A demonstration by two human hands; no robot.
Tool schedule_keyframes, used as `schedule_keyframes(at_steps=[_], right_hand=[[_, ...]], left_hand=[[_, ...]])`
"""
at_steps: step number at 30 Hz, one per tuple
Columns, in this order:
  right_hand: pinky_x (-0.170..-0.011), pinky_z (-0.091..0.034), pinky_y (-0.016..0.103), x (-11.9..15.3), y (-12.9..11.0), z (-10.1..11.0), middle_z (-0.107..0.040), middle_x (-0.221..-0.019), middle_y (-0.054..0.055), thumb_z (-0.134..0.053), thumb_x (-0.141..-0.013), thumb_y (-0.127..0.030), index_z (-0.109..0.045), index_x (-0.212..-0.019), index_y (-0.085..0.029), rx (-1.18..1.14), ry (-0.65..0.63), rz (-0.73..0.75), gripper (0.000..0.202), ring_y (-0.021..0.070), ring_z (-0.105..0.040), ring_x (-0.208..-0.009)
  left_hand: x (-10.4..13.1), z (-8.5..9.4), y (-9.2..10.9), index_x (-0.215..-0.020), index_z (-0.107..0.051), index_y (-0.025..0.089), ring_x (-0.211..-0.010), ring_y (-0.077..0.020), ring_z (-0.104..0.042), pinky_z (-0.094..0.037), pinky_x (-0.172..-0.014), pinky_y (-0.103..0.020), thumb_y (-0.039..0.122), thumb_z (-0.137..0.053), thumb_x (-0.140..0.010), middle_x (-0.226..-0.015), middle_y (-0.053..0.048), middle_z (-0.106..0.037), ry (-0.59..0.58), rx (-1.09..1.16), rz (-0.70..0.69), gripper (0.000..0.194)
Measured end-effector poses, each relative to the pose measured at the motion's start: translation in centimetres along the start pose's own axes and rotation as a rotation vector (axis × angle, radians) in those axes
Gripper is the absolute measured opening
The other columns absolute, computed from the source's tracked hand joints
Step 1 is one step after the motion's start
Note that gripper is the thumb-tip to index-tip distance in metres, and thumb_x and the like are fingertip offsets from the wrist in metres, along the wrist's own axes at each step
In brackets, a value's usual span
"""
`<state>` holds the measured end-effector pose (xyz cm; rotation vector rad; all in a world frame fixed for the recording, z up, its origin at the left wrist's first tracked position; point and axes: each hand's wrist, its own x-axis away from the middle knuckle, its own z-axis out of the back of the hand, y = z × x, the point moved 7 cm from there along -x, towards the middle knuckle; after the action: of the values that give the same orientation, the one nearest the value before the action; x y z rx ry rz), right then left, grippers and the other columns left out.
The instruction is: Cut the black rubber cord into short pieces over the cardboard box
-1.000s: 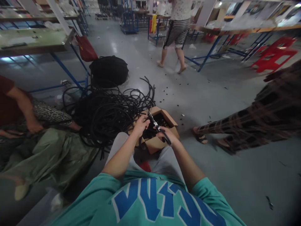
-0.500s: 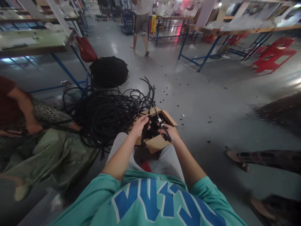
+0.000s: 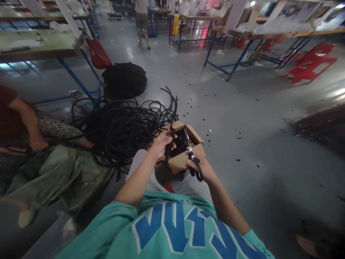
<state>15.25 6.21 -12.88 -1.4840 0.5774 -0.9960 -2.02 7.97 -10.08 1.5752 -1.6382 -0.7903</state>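
Note:
My left hand (image 3: 162, 144) is closed round a black strip (image 3: 169, 149), which looks like flat cord or tubing and stands over the left side of an open cardboard box (image 3: 179, 164). In my right hand (image 3: 198, 164) is a pair of scissors (image 3: 194, 161) with black handles, its metal blades pointing up and away over the box. The blades are apart from the strip. Small dark pieces lie inside the box, partly hidden by my hands. A large tangle of black tubing (image 3: 115, 126) spreads over the floor just left of the box.
A round black bundle (image 3: 124, 80) sits behind the tangle. At left, a seated person (image 3: 29, 126) is beside green cloth (image 3: 61, 176). Small black scraps (image 3: 238, 160) dot the grey floor. Worktables (image 3: 242, 34), a red stool (image 3: 311, 64) and a walking person (image 3: 142, 23) are farther off.
My right hand has drawn the scissors back to the right, away from the strip. The strip in my left hand is now more upright. The walking person has moved farther away; legs at right have mostly left view.

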Motion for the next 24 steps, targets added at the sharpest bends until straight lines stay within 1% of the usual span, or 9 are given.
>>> schedule_keyframes(at_steps=[2,5,10,12,14,16,18,20,24], right_hand=[[-0.066,-0.046,0.031,0.8,-0.2,-0.1,-0.062,-0.079,0.004,-0.066,-0.062,-0.035,-0.056,-0.107,-0.017,0.080,0.041,0.029,0.049,0.0184,-0.058,-0.072],[-0.076,-0.046,0.034,1.9,-0.7,-0.5,-0.063,-0.089,0.004,-0.060,-0.063,-0.028,-0.056,-0.106,-0.020,0.202,0.044,0.060,0.044,0.0207,-0.058,-0.083],[-0.085,-0.043,0.037,3.5,-1.9,-1.0,-0.062,-0.109,0.007,-0.059,-0.060,-0.022,-0.051,-0.118,-0.021,0.336,0.039,0.046,0.059,0.0232,-0.058,-0.093],[-0.086,-0.043,0.037,3.9,-2.8,-1.2,-0.062,-0.110,0.005,-0.059,-0.061,-0.022,-0.052,-0.118,-0.023,0.380,0.028,0.067,0.058,0.0236,-0.058,-0.096],[-0.087,-0.042,0.035,4.2,-3.7,-1.5,-0.064,-0.106,0.003,-0.058,-0.062,-0.022,-0.054,-0.115,-0.023,0.409,0.015,0.094,0.053,0.0233,-0.057,-0.098],[-0.087,-0.042,0.034,4.5,-4.5,-1.7,-0.064,-0.104,0.004,-0.057,-0.063,-0.023,-0.054,-0.114,-0.022,0.423,0.004,0.109,0.051,0.0230,-0.057,-0.098],[-0.085,-0.043,0.034,4.6,-4.9,-1.9,-0.063,-0.104,0.004,-0.057,-0.063,-0.024,-0.053,-0.115,-0.020,0.432,-0.010,0.098,0.053,0.0227,-0.057,-0.096],[-0.083,-0.044,0.035,4.8,-4.9,-2.0,-0.062,-0.104,0.006,-0.057,-0.062,-0.025,-0.050,-0.118,-0.018,0.438,-0.024,0.075,0.057,0.0227,-0.058,-0.093],[-0.082,-0.043,0.036,4.9,-4.9,-2.1,-0.061,-0.106,0.008,-0.058,-0.060,-0.026,-0.048,-0.121,-0.016,0.441,-0.027,0.080,0.062,0.0230,-0.056,-0.093]], left_hand=[[0.5,-0.1,-0.1,-0.088,-0.052,0.015,-0.047,-0.0094,-0.056,-0.039,-0.042,-0.021,0.031,-0.075,-0.058,-0.078,-0.002,-0.064,0.006,-0.035,-0.010,0.041],[1.4,-0.5,-0.1,-0.081,-0.052,0.013,-0.048,-0.0082,-0.054,-0.039,-0.044,-0.020,0.030,-0.077,-0.056,-0.070,-0.001,-0.064,0.035,-0.076,-0.025,0.039],[3.2,-1.5,0.4,-0.073,-0.053,0.013,-0.048,-0.0066,-0.053,-0.039,-0.047,-0.019,0.029,-0.075,-0.055,-0.064,0.000,-0.062,0.078,-0.221,0.017,0.033],[3.8,-1.8,0.6,-0.073,-0.054,0.013,-0.046,-0.0062,-0.051,-0.038,-0.046,-0.019,0.027,-0.074,-0.055,-0.060,0.002,-0.060,0.082,-0.313,0.046,0.030],[4.2,-2.2,1.0,-0.073,-0.055,0.013,-0.044,-0.0054,-0.049,-0.035,-0.044,-0.018,0.026,-0.071,-0.057,-0.057,0.003,-0.057,0.076,-0.407,0.048,0.026],[4.6,-2.7,1.6,-0.072,-0.057,0.013,-0.042,-0.0049,-0.047,-0.033,-0.042,-0.018,0.026,-0.068,-0.060,-0.058,0.003,-0.057,0.032,-0.506,0.019,0.021],[4.9,-3.2,2.0,-0.073,-0.059,0.013,-0.044,-0.0055,-0.048,-0.035,-0.044,-0.019,0.025,-0.065,-0.062,-0.061,0.002,-0.059,-0.017,-0.613,-0.019,0.017],[5.2,-3.6,2.5,-0.076,-0.061,0.014,-0.050,-0.0077,-0.052,-0.040,-0.049,-0.020,0.024,-0.062,-0.065,-0.067,0.000,-0.063,-0.035,-0.730,-0.062,0.015],[5.9,-4.3,3.7,-0.078,-0.063,0.015,-0.071,-0.0139,-0.060,-0.046,-0.067,-0.025,0.022,-0.058,-0.068,-0.076,-0.002,-0.067,-0.059,-0.952,-0.179,0.013]])
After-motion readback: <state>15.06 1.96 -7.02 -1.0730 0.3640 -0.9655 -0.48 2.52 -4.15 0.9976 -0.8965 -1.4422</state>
